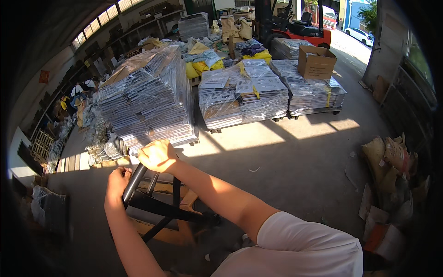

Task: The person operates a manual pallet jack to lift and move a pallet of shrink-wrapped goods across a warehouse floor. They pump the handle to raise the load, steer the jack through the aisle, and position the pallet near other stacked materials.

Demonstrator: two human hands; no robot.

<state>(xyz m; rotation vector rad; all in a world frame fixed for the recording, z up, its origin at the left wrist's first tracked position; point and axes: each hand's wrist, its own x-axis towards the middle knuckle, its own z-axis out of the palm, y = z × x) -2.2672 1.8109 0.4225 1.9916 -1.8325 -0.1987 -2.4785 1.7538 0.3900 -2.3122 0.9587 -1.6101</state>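
Both of my hands are on the black handle [134, 183] of a pallet jack, which slants up from the lower middle. My right hand [157, 154] is wrapped round its upper end. Lower down, my left hand [118, 181] curls against the handle's left side, its fingertips partly hidden. Below the handle shows the jack's worn yellow-orange frame [184, 233], partly covered by black bars and my right arm. Just beyond my hands stands a tall pallet stack of flat sheets [147, 99] in clear film.
Two lower wrapped stacks [258, 99] [318, 94] stand to the right, an open cardboard box [316, 63] on the farther one. Behind them is a red forklift [318, 37]. Sacks and cardboard [390, 171] lie along the right side. Bundled plastic [104, 143] lies left of the tall stack.
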